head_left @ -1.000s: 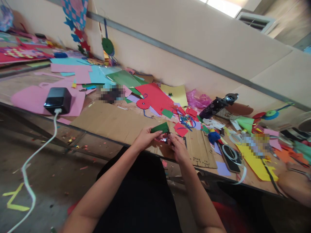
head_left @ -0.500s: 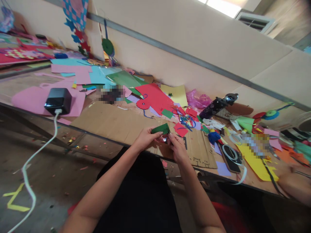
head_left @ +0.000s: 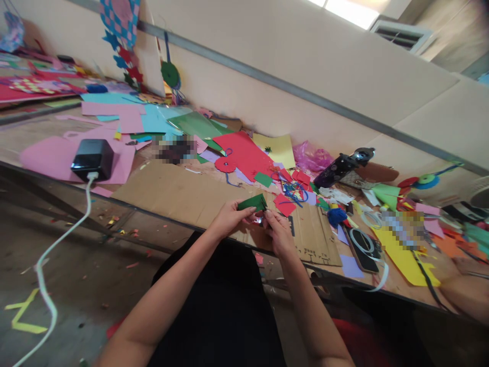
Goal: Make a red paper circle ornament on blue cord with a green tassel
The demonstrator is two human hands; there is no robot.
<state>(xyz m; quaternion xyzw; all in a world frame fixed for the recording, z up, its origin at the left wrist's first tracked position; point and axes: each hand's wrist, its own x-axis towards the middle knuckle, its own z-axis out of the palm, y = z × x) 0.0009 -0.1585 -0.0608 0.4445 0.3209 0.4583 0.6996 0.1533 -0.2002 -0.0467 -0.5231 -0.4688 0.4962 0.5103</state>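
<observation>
A small piece of green paper (head_left: 251, 203), apparently folded, is held up over the near edge of the cardboard (head_left: 179, 188). My left hand (head_left: 230, 218) pinches its left part, thumb on top. At the paper's right end, the fingers of my right hand (head_left: 278, 227) are closed on its edge, where a thin dark detail is too small to make out. Something small and shiny shows between the hands, mostly hidden. Just beyond lie a red paper square (head_left: 284, 204), a green paper square (head_left: 263, 179) and tangled blue cord (head_left: 296, 193).
A black charger block (head_left: 92, 159) with a white cable stands at left. A red paper disc (head_left: 225, 164) lies beyond the cardboard. Toward the right are a dark bottle (head_left: 336, 169), a phone (head_left: 361, 250) and yellow paper (head_left: 407, 260). Another person's arm (head_left: 464, 290) rests at far right.
The green paper's right end tilts slightly differently between my fingers. Both hands stay in nearly the same place, and the view has shifted very slightly.
</observation>
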